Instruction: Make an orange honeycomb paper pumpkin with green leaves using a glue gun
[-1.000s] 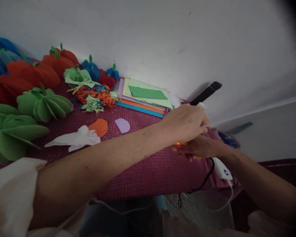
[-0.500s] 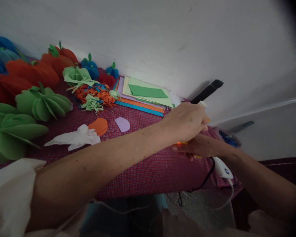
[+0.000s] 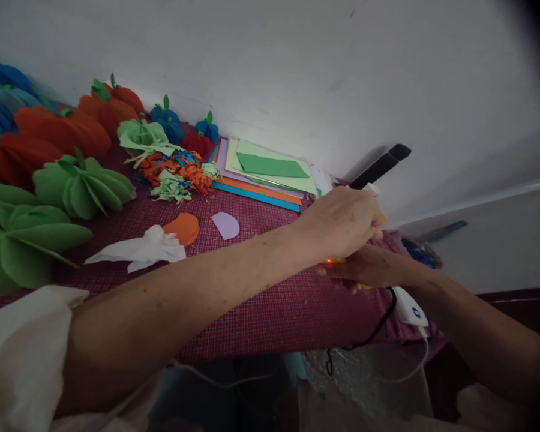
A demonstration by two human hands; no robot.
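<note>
My left hand (image 3: 346,219) reaches across over my right hand, its fingers curled in. What they grip, if anything, is hidden; a bit of orange-yellow shows beside the fingertips. Just below, my right hand (image 3: 373,267) is closed around a yellow glue gun (image 3: 335,261) with a small glowing light. Most of the gun is covered by my hands. A black cord (image 3: 382,321) runs down below my right hand. Left of my hands, a purple half-round paper piece (image 3: 225,225) and an orange paper piece (image 3: 183,228) lie on the checked cloth (image 3: 270,318), near a crumpled white tissue (image 3: 146,249).
Green paper pumpkins (image 3: 83,186), orange ones (image 3: 65,132) and blue ones stand at the left. Paper scraps (image 3: 175,171) lie before a stack of coloured sheets (image 3: 274,168). A black bar-shaped object (image 3: 380,165) leans near the wall. A white device (image 3: 409,309) sits at the right edge.
The whole view has shifted slightly. Both hands keep nearly the same crossed position, and the objects on the cloth stay in place.
</note>
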